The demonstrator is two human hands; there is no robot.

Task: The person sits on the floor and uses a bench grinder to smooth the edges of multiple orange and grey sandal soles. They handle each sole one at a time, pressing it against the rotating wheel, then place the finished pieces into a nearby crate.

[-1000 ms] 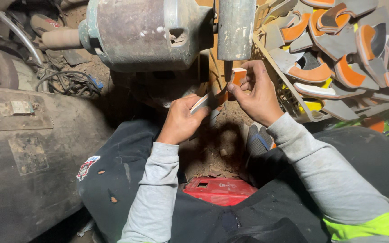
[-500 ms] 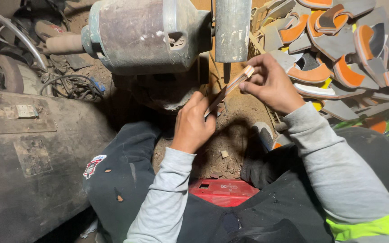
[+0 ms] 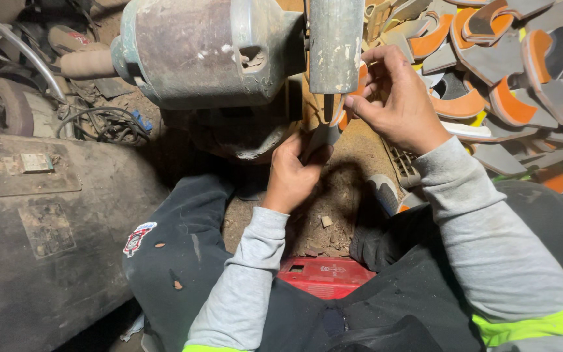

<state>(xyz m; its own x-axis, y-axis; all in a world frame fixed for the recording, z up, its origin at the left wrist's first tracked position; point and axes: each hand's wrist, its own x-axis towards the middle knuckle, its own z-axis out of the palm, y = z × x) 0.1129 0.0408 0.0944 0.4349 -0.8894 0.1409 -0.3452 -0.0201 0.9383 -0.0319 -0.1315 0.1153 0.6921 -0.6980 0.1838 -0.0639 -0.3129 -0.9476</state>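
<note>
Both my hands hold one grey and orange shoe sole piece [image 3: 331, 130] up against the grinding wheel [image 3: 333, 44] of a worn bench grinder motor [image 3: 210, 49]. My left hand [image 3: 292, 173] grips the sole's lower end from below. My right hand [image 3: 395, 98] pinches its upper end beside the wheel. Most of the sole is hidden by my fingers and the wheel.
A heap of grey and orange sole pieces [image 3: 496, 65] fills a crate at the right. A dark metal drum [image 3: 40, 221] lies at the left, with cables [image 3: 102, 124] behind it. A red box [image 3: 326, 277] sits between my knees on the dusty floor.
My hands have brought the sole piece up and closer against the wheel. The right hand has shifted up beside the wheel, and the view has drifted slightly.
</note>
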